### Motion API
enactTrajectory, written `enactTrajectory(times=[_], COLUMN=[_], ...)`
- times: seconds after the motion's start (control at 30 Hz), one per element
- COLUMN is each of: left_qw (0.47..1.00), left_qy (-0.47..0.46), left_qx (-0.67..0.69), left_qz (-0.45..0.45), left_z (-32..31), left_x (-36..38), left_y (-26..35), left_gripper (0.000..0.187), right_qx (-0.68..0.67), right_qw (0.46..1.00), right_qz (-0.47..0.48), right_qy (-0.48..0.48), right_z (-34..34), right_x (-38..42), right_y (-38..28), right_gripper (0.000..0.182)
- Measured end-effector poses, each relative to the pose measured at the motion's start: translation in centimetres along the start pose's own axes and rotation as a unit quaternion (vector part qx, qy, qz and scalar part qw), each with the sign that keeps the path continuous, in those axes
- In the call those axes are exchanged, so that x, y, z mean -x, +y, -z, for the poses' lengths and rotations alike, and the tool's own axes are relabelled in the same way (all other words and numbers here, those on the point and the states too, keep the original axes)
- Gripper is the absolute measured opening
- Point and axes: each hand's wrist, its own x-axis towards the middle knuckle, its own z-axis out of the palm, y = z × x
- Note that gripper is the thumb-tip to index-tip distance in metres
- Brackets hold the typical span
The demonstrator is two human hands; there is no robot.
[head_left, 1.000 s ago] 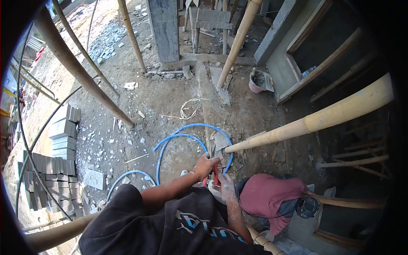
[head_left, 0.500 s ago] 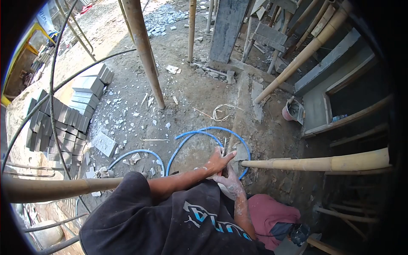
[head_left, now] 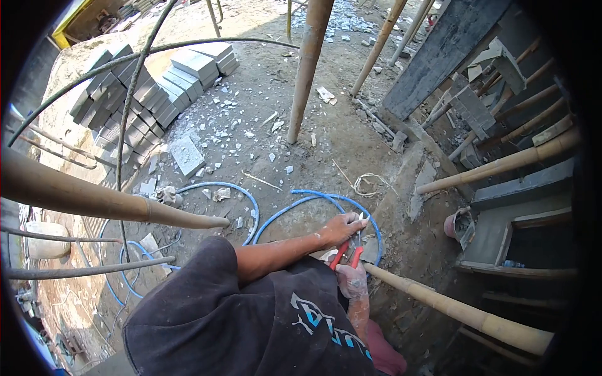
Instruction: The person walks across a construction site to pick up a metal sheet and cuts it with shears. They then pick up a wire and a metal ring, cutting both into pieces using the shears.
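Observation:
My right hand, dusted with pale powder, is closed round the red-handled pliers. The handles are spread apart and the metal jaws point up toward my other hand. Just above, my left hand is pinched closed by the jaws. A small whitish tip shows at its fingers; I cannot make out what it belongs to. Under and around both hands, a blue hose curves in loops on the dirt.
Bamboo poles cross close to my right arm and at my left. Grey blocks are stacked at the left, with white chips scattered nearby. A bucket and a framed opening stand at the right. Pale cord lies ahead.
The view has turned, so the surroundings sit further right. My hands have drawn apart a little, and the pliers' red handles now show plainly, spread in my right hand.

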Motion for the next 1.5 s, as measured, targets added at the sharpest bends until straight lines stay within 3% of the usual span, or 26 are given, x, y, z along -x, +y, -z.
enactTrajectory(times=[0.2,0.23,0.33,0.5,0.6,0.87,1.03,1.2,1.5], left_qw=[0.995,0.991,0.935,0.853,0.820,0.719,0.676,0.637,0.580], left_qy=[0.040,0.034,0.053,0.106,0.140,0.276,0.328,0.347,0.393], left_qx=[0.086,0.129,0.348,0.511,0.553,0.638,0.653,0.661,0.665], left_qz=[0.017,0.020,0.040,0.010,-0.038,-0.014,-0.096,-0.192,-0.259], left_z=[0.4,0.6,0.9,1.4,1.2,0.5,0.8,0.4,1.0], left_x=[0.0,0.1,-0.5,-1.3,-1.5,1.9,6.0,9.2,14.4], left_y=[0.7,0.8,-0.2,-0.8,-0.4,-1.9,-2.3,-4.5,-6.2], left_gripper=[0.042,0.033,0.026,0.024,0.025,0.024,0.028,0.028,0.026], right_qx=[-0.033,-0.050,-0.078,-0.066,-0.017,0.144,0.221,0.253,0.300], right_qw=[0.991,0.987,0.966,0.944,0.924,0.846,0.777,0.728,0.699], right_qz=[-0.086,-0.099,-0.148,-0.197,-0.254,-0.365,-0.436,-0.467,-0.464], right_qy=[-0.097,-0.115,-0.199,-0.257,-0.284,-0.360,-0.396,-0.432,-0.453], right_z=[1.5,1.4,2.3,2.1,2.8,1.7,-1.6,-4.4,-9.5], right_x=[-0.7,-0.8,-2.6,-6.4,-8.7,-13.2,-14.9,-14.7,-12.0], right_y=[-3.1,-3.9,-5.5,-8.1,-9.9,-12.1,-11.0,-8.9,-4.9], right_gripper=[0.060,0.062,0.066,0.066,0.066,0.066,0.068,0.068,0.066])
